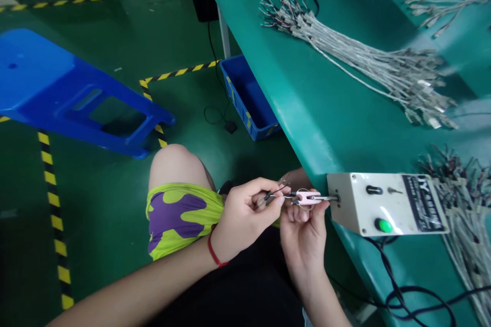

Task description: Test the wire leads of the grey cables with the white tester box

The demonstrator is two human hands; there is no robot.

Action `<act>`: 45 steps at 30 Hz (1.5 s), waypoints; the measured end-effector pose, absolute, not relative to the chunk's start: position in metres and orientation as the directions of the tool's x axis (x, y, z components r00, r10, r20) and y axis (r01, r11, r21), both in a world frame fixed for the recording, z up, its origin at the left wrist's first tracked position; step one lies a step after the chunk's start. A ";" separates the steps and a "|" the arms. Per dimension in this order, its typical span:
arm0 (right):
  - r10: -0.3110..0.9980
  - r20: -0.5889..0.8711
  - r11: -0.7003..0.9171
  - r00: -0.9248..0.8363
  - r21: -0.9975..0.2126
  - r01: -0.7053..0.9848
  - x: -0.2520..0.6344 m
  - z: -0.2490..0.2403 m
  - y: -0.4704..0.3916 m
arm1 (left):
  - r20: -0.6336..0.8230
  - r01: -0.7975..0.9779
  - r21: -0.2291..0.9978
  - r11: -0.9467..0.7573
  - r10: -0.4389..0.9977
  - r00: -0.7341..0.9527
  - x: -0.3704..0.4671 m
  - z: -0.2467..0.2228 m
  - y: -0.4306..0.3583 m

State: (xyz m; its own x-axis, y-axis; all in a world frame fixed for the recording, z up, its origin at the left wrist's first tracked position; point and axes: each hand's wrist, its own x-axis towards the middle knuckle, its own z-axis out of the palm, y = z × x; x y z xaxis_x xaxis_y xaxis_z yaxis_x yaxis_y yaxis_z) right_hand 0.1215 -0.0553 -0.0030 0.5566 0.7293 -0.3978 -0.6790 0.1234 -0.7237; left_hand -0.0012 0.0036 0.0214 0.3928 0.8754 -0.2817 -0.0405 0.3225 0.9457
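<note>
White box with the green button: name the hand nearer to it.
Right: the right hand is close beside the white box; the left hand is farther off, pinching thin wires.

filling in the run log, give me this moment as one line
left hand: pinches thin wires | right hand: at pink tool head | white box: at table edge | grey cables: bunched on table
</note>
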 end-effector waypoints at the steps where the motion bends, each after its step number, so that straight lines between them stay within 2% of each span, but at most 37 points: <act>1: 0.725 -0.408 0.133 0.554 -0.707 -0.695 0.122 -0.003 -0.055 | -0.276 -0.040 0.948 0.316 0.876 0.395 0.000 0.021 0.004; 14: 0.715 -0.484 0.186 0.504 -0.563 -0.805 0.121 -0.002 -0.056 | -0.213 -0.003 0.972 0.234 0.889 0.405 0.005 0.014 0.003; 28: 0.727 -0.475 0.184 0.495 -0.560 -0.808 0.120 0.000 -0.057 | -0.197 -0.031 0.974 0.226 0.901 0.386 0.007 0.014 0.001; 37: 0.727 -0.464 0.142 0.505 -0.619 -0.773 0.120 0.000 -0.059 | -0.210 -0.037 0.970 0.242 0.900 0.381 0.008 0.016 0.000; 39: 0.725 -0.459 0.106 0.514 -0.663 -0.741 0.120 -0.001 -0.060 | -0.211 -0.040 0.969 0.243 0.901 0.379 0.007 0.016 0.000; 43: 0.736 -0.394 -0.026 0.550 -0.829 -0.559 0.120 -0.003 -0.079 | -0.213 -0.035 0.969 0.244 0.898 0.384 0.007 0.016 0.001; 45: 0.707 -0.323 -0.100 0.629 -0.926 -0.364 0.121 0.000 -0.095 | -0.213 -0.031 0.969 0.244 0.897 0.387 0.006 0.017 0.001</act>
